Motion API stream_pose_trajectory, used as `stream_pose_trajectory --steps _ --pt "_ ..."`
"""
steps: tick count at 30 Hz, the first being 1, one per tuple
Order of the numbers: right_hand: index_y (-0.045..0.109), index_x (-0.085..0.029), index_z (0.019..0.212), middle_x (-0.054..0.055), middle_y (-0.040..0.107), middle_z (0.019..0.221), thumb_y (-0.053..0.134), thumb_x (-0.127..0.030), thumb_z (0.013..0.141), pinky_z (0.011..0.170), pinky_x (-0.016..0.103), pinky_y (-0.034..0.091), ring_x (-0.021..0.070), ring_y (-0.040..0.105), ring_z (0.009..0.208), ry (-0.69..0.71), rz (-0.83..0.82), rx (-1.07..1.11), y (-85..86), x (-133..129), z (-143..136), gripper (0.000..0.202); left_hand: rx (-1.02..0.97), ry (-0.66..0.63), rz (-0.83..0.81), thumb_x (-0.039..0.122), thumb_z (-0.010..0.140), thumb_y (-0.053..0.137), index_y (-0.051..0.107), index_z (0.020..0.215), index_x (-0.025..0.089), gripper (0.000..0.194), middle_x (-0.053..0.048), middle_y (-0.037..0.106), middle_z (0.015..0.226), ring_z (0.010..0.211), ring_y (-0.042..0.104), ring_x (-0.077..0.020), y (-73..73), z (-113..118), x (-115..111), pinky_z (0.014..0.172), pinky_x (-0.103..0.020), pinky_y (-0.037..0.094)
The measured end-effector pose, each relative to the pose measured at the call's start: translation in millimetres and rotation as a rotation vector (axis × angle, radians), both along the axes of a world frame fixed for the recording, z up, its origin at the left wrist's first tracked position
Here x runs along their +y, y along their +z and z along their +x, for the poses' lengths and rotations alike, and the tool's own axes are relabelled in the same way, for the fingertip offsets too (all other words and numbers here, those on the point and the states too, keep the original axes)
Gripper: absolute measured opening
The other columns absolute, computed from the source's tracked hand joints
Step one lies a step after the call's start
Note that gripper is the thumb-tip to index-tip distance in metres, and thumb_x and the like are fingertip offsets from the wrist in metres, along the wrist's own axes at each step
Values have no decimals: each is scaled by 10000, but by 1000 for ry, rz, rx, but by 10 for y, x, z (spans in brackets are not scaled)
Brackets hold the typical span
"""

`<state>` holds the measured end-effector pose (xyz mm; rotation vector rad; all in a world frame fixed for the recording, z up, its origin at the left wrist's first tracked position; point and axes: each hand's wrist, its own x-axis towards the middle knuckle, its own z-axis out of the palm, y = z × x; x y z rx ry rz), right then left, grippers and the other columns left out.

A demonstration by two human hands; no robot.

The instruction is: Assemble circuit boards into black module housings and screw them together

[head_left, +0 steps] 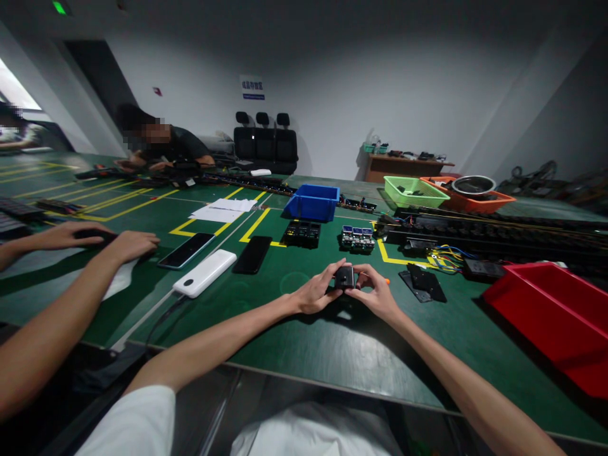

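A small black box-shaped part point(344, 277) is held just above the green table point(304, 354), between my two hands. My left hand point(319, 291) grips its left side, with fingers on top and thumb below. My right hand point(375, 291) pinches its right side between thumb and fingers. An orange tip point(387, 281) shows just beyond my right hand; the rest of it is hidden. Beyond my hands lie a group of small blue-topped modules point(357, 238) and a black part point(303, 234). Flat black plates point(422, 283) rest to the right.
Phones point(253, 254) and a white power bank point(205, 273) lie at left, near another person's hands point(126, 246). A blue bin point(313, 202) stands behind, a red bin point(555, 316) at right. Green point(414, 201) and orange baskets point(494, 204) are farther back. Another person point(175, 149) sits across.
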<state>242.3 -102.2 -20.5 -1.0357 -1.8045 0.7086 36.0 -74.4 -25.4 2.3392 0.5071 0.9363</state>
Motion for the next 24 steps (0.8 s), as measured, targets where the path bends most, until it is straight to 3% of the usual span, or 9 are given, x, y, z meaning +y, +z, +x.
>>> stream_pose_trajectory --steps 4,7,16,19,24 --pt "513 -219 1184 -7 539 766 691 -400 755 670 290 466 156 534 684 65 -26 10 -5 1 7 499 17 -5 33 248 878 476 4 1482 246 767 -113 302 1485 1361 341 -248 -18 -4 15 1125 -443 297" --pt "510 -209 1146 -11 524 756 681 -387 770 636 275 449 148 520 667 66 -3 3 -9 -2 13 450 16 -25 52 245 881 466 -23 1482 252 776 -110 274 1499 1376 310 -252 -24 0 24 1130 -458 283" --pt "497 -205 1169 -4 537 790 643 -354 806 616 269 447 130 511 638 53 51 -23 -15 -8 -14 419 2 -14 86 231 858 493 33 1485 244 778 -128 284 1475 1360 318 -270 -37 4 20 1107 -471 314" --pt "506 -202 1157 -5 540 769 643 -360 807 587 260 440 130 504 624 41 32 -5 -34 8 -23 408 -7 33 55 268 833 553 86 1480 240 798 -129 330 1445 1322 371 -273 -45 19 20 1092 -458 338" --pt "478 -206 1207 50 598 988 613 -358 830 594 264 458 122 510 648 72 -38 5 -67 50 -12 429 -42 38 -94 301 787 639 102 1474 239 874 -140 442 1360 1179 519 -262 -69 48 33 1018 -439 409"
